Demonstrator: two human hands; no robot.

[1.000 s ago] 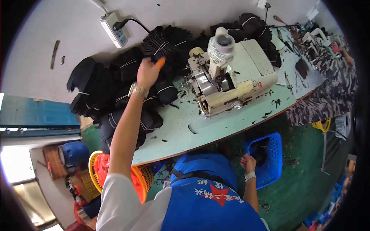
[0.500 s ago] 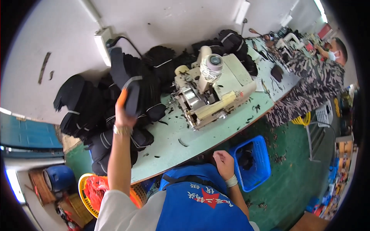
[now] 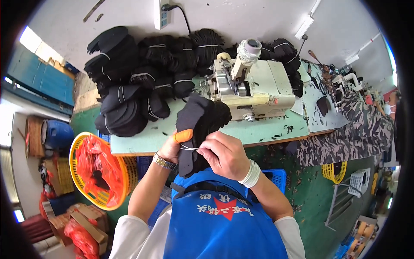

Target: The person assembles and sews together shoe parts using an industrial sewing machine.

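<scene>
Apron (image 3: 241,233): blue with a red star, worn by the person at the worktable.
Left hand (image 3: 170,150): closed around the left side of a black fabric bundle (image 3: 197,123), its orange finger cover (image 3: 183,135) pressed against the cloth.
Right hand (image 3: 228,156): fingertips pinched together on the white tie (image 3: 189,148) — just right of the left hand's hold.
Black fabric bundle: between both hands, most of it beyond the grip, a smaller end on the apron side.
Yellow basket (image 3: 74,172): left of the worktable, holding a red plastic bag (image 3: 100,157).
Worktable (image 3: 170,131): pale green, scattered with dark scraps.
Sewing machine (image 3: 274,82): off-white, beyond the bundle — tied black stacks (image 3: 123,116) heaped to its left.
</scene>
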